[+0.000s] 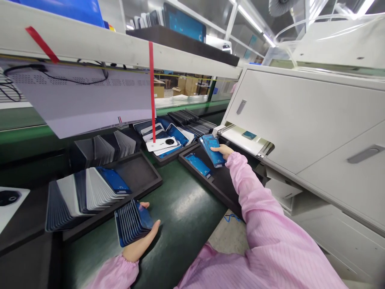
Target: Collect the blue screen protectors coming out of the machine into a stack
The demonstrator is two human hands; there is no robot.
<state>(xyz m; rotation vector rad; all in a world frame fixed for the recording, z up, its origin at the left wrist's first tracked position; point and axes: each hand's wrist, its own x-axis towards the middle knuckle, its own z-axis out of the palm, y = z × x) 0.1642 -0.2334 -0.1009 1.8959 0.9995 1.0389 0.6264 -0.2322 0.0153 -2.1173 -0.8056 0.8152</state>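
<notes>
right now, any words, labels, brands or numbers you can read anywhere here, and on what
None can be read.
Blue screen on the top shelf: marks too blurred to read.
Blue-filmed covers in the right hand and the stack in the left hand: no legible print.
White sheet hanging in front: blank on this side.
</notes>
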